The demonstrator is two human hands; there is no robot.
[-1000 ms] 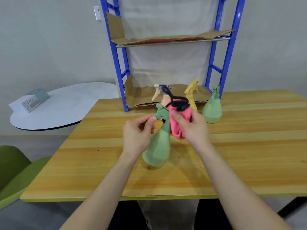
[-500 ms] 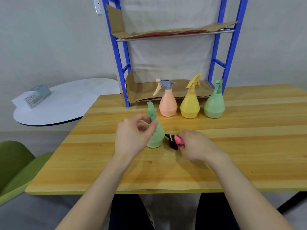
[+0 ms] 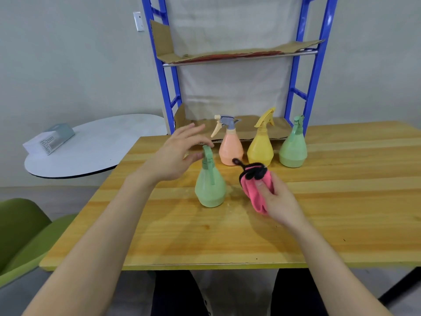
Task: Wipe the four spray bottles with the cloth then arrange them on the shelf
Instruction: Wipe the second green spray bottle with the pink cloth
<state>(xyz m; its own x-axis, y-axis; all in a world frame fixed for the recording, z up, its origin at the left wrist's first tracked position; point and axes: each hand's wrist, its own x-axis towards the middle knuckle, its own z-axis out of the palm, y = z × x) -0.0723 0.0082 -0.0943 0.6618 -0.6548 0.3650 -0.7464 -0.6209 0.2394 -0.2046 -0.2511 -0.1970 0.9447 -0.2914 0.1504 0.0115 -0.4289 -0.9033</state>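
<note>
1. Left hand (image 3: 180, 153) hovers with fingers spread, holding nothing, just beside the near green bottle (image 3: 210, 185) at its nozzle.
2. My right hand (image 3: 278, 199) grips the pink cloth (image 3: 255, 185) at that bottle's 3 o'clock.
3. Toward 1 o'clock, the peach bottle (image 3: 230, 151), yellow bottle (image 3: 260, 151) and far green bottle (image 3: 293, 151) stand on the table (image 3: 341, 201).

Grey wall (image 3: 68, 65), round white table (image 3: 95, 151), green chair (image 3: 20, 236)

The wooden table (image 3: 341, 201) bears a near green bottle (image 3: 210, 188) between left hand (image 3: 180, 153) and right hand (image 3: 278, 199), with a peach bottle (image 3: 230, 149), yellow bottle (image 3: 260, 149) and far green bottle (image 3: 293, 151) beyond them.
</note>
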